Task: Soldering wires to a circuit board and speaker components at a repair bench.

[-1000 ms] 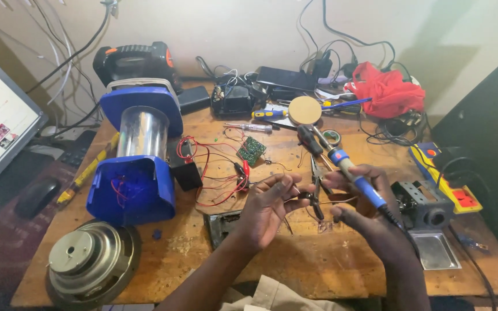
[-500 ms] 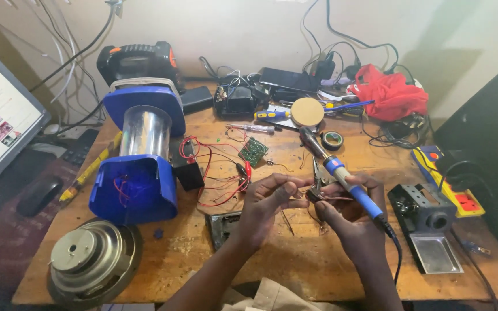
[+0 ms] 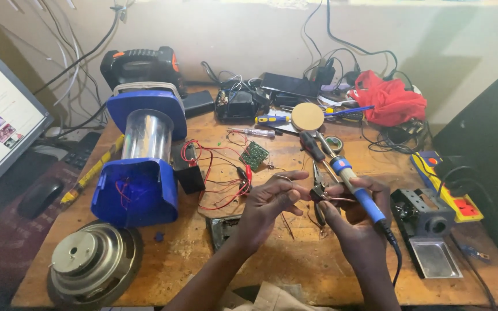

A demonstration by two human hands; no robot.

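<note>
- A monitor (image 3: 1,132) stands at the far left, with a mouse (image 3: 40,197) on a dark mat below it.
- A speaker (image 3: 93,265) lies face down at the bench's (image 3: 295,270) near left corner.
- A blue lantern (image 3: 142,155) lies on its side behind the speaker; red wires (image 3: 214,178) trail from it towards a small green board (image 3: 253,154).
- The left hand (image 3: 272,201) is at the bench's middle, fingers curled, thumb and forefinger pinched on a thin wire (image 3: 286,178).
- Just beside it, the right hand (image 3: 355,213) is closed around the blue iron (image 3: 353,181), held like a pen with its tip pointing up and away; the fingertips also pinch a small wire end, which meets the left hand's wire between the two hands.
- Pliers (image 3: 318,178) lie on the bench behind the hands.
- An iron stand (image 3: 427,224) with a metal tray sits to the right, a yellow power strip (image 3: 448,187) beyond it.
- A red cloth (image 3: 393,101) lies at the back right, among cables.
</note>
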